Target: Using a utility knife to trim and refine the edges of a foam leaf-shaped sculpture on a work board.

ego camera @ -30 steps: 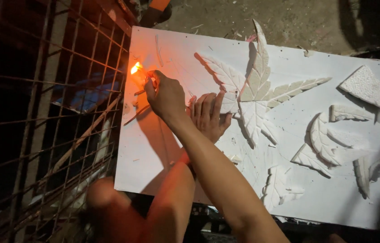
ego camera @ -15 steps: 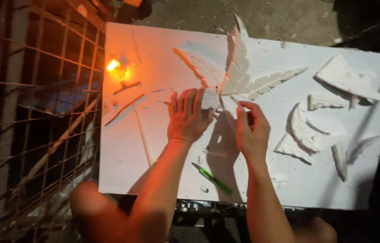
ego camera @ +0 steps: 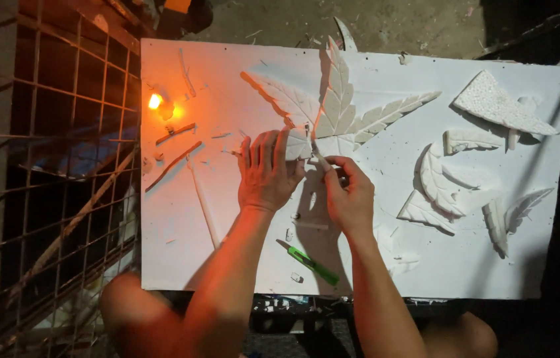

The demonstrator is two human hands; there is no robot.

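Observation:
A large white carved leaf (ego camera: 339,116) lies on a white foam board (ego camera: 227,86). My left hand (ego camera: 267,172) rests flat on the board, fingers pressing the leaf's lower left lobe. My right hand (ego camera: 347,192) is closed around a thin carving tool (ego camera: 318,154) whose tip touches the leaf near its centre. A small lit candle (ego camera: 155,102) burns on the board's left part, well away from both hands.
A green-handled knife (ego camera: 313,265) lies near the board's front edge. Several loose white leaf pieces (ego camera: 439,185) and a textured wedge (ego camera: 499,106) sit at the right. A metal wire grid (ego camera: 48,166) stands at the left. Thin sticks (ego camera: 174,164) lie near the candle.
My right hand left the candle and came back to the leaf's centre with the tool. The left hand stays pressed on the leaf. The view has shifted.

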